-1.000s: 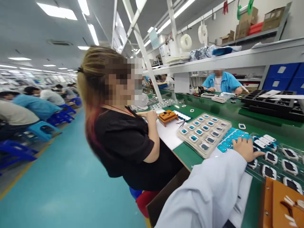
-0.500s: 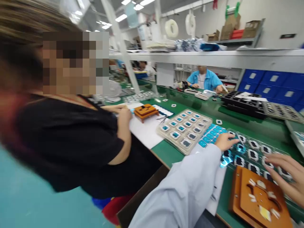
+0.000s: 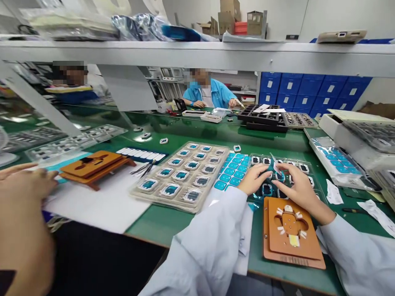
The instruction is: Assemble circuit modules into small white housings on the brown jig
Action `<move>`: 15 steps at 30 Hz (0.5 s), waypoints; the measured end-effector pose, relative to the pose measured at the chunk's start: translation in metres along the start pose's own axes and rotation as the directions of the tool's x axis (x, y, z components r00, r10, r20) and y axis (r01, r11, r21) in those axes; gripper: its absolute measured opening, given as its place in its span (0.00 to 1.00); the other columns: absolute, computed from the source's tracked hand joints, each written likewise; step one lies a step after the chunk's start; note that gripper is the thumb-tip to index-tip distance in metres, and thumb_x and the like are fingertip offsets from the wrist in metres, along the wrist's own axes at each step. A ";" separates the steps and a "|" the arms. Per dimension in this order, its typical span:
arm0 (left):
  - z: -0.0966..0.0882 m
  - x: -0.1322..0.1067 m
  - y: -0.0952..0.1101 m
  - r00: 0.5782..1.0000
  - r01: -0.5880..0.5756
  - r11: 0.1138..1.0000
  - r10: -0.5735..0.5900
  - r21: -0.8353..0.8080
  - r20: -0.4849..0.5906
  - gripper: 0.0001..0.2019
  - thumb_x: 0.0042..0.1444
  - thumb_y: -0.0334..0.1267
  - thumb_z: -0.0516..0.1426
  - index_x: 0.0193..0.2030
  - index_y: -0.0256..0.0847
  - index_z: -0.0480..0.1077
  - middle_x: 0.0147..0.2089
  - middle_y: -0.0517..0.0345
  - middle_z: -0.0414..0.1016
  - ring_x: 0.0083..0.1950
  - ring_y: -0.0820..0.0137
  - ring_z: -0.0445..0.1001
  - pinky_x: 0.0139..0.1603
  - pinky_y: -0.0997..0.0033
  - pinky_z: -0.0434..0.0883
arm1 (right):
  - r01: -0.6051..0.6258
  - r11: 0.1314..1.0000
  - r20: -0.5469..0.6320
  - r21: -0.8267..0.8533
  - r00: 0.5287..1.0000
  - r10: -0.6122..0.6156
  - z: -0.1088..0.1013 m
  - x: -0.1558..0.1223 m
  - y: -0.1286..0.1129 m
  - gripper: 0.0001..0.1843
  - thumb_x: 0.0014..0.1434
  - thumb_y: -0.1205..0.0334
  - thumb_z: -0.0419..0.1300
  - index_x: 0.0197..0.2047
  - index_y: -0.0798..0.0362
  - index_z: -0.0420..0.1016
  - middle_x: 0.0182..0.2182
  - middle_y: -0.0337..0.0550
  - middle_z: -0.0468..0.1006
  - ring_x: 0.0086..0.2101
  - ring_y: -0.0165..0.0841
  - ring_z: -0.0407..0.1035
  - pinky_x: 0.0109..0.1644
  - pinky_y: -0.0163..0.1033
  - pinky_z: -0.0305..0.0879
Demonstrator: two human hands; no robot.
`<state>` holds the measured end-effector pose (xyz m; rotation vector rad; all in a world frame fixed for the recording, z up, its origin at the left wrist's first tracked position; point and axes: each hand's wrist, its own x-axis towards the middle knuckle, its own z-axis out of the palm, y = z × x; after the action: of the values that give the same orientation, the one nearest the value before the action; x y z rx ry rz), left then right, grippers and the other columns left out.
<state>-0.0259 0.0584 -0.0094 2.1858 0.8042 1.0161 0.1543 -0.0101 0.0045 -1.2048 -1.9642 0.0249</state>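
Both my hands meet over a clear tray (image 3: pixel 304 167) of small white-framed parts, just beyond an orange jig (image 3: pixel 290 234) at the table's front edge. My left hand (image 3: pixel 253 179) has its fingers curled down onto a part in the tray; what they pinch is hidden. Fingers of my right hand (image 3: pixel 298 186) are pressed together on a thin pale strip (image 3: pixel 274 161) that sticks up between the hands. A sheet of blue stickers (image 3: pixel 232 170) lies left of my left hand. Further left is a beige tray (image 3: pixel 185 174) of blue-centred parts.
A co-worker's arm (image 3: pixel 21 218) fills the left foreground beside white paper (image 3: pixel 101 205) and a second orange jig (image 3: pixel 92 164). Black trays (image 3: pixel 262 119) sit at the back. More trays and a white box (image 3: pixel 342 131) stand right. Another person in blue (image 3: pixel 210 92) sits behind the shelf.
The view has swung right, off the co-worker and onto the bench. My right hand has come in to join the left over the clear tray, and both now work above the orange jig.
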 end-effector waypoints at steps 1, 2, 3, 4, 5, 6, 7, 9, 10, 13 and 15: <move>0.000 0.000 0.001 1.000 -0.010 1.000 0.010 0.010 0.007 0.10 0.63 0.38 0.53 0.42 0.40 0.76 0.42 0.53 0.77 0.47 0.64 0.73 0.52 0.64 0.71 | -0.011 1.000 -0.008 0.006 1.000 0.011 0.000 0.000 0.000 0.21 0.60 0.51 0.60 0.54 0.50 0.68 0.50 0.51 0.76 0.48 0.45 0.71 0.52 0.52 0.69; 0.000 -0.001 0.001 1.000 -0.018 1.000 0.018 0.019 0.013 0.10 0.64 0.38 0.53 0.41 0.40 0.75 0.43 0.52 0.77 0.47 0.64 0.74 0.52 0.64 0.71 | -0.020 1.000 -0.015 0.012 1.000 0.020 -0.001 -0.001 0.000 0.21 0.60 0.51 0.60 0.54 0.50 0.68 0.50 0.51 0.76 0.48 0.45 0.71 0.52 0.52 0.69; 0.000 -0.001 0.002 1.000 -0.025 0.999 0.024 0.027 0.019 0.10 0.64 0.38 0.52 0.40 0.40 0.75 0.44 0.52 0.77 0.48 0.64 0.74 0.52 0.65 0.71 | -0.027 0.999 -0.021 0.018 0.999 0.027 -0.001 -0.001 0.000 0.21 0.60 0.51 0.60 0.54 0.50 0.68 0.50 0.51 0.75 0.49 0.46 0.71 0.52 0.53 0.69; 0.000 -0.001 0.002 0.999 -0.031 0.999 0.030 0.034 0.024 0.10 0.64 0.38 0.52 0.40 0.40 0.75 0.44 0.52 0.77 0.48 0.64 0.74 0.53 0.65 0.71 | -0.032 0.999 -0.026 0.025 0.999 0.033 -0.001 -0.001 -0.001 0.21 0.60 0.52 0.60 0.54 0.49 0.68 0.50 0.51 0.75 0.49 0.46 0.70 0.53 0.53 0.68; 0.000 -0.001 0.002 0.999 -0.036 0.999 0.035 0.040 0.031 0.10 0.64 0.38 0.52 0.41 0.40 0.75 0.45 0.51 0.77 0.49 0.64 0.74 0.53 0.65 0.70 | -0.037 0.999 -0.029 0.034 0.999 0.038 0.000 -0.001 -0.002 0.21 0.60 0.52 0.60 0.54 0.49 0.68 0.50 0.51 0.75 0.49 0.46 0.70 0.53 0.53 0.68; 0.000 -0.002 0.002 0.998 -0.041 0.998 0.039 0.044 0.039 0.10 0.64 0.37 0.52 0.42 0.40 0.75 0.47 0.51 0.77 0.51 0.63 0.74 0.54 0.65 0.70 | -0.042 0.998 -0.030 0.044 0.999 0.043 0.000 -0.001 -0.002 0.20 0.59 0.52 0.61 0.53 0.49 0.69 0.50 0.50 0.75 0.49 0.46 0.70 0.53 0.53 0.67; 0.000 -0.002 0.001 0.998 -0.045 0.998 0.043 0.048 0.049 0.11 0.64 0.37 0.51 0.44 0.40 0.75 0.48 0.50 0.77 0.52 0.63 0.74 0.55 0.65 0.70 | -0.049 0.997 -0.029 0.056 0.998 0.051 0.000 -0.001 -0.003 0.20 0.59 0.52 0.61 0.53 0.49 0.70 0.50 0.50 0.76 0.48 0.46 0.70 0.53 0.53 0.67; 0.001 -0.003 0.001 0.996 -0.053 0.997 0.049 0.050 0.074 0.12 0.64 0.35 0.51 0.48 0.40 0.74 0.50 0.50 0.77 0.54 0.64 0.73 0.58 0.65 0.69 | -0.070 0.994 -0.029 0.087 0.997 0.073 -0.001 -0.001 -0.005 0.19 0.58 0.52 0.62 0.51 0.49 0.71 0.48 0.49 0.77 0.48 0.46 0.70 0.53 0.53 0.67; 0.001 -0.003 0.002 0.995 -0.057 0.997 0.052 0.049 0.089 0.13 0.65 0.35 0.51 0.50 0.40 0.74 0.52 0.50 0.77 0.56 0.64 0.73 0.59 0.65 0.68 | -0.087 0.991 -0.033 0.106 0.995 0.091 -0.001 -0.001 -0.005 0.19 0.58 0.52 0.62 0.51 0.49 0.71 0.47 0.49 0.77 0.48 0.45 0.70 0.52 0.52 0.67; 0.002 -0.005 0.002 0.991 -0.064 0.997 0.058 0.049 0.124 0.14 0.65 0.35 0.51 0.53 0.43 0.73 0.56 0.51 0.75 0.58 0.65 0.71 0.62 0.65 0.66 | -0.154 0.971 -0.071 0.181 0.983 0.169 0.000 -0.001 -0.003 0.16 0.59 0.52 0.61 0.49 0.49 0.73 0.43 0.48 0.79 0.46 0.43 0.72 0.49 0.49 0.69; 0.002 -0.005 0.003 0.989 -0.065 0.997 0.058 0.049 0.135 0.15 0.65 0.36 0.51 0.55 0.43 0.72 0.57 0.52 0.75 0.59 0.65 0.71 0.62 0.64 0.66 | -0.203 0.948 -0.111 0.246 0.965 0.236 -0.001 -0.001 0.000 0.15 0.60 0.51 0.59 0.46 0.50 0.74 0.42 0.47 0.79 0.43 0.42 0.73 0.47 0.47 0.70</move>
<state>-0.0264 0.0519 -0.0106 2.3095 0.7141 0.8763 0.1549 -0.0109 0.0045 -1.2293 -1.6471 0.2716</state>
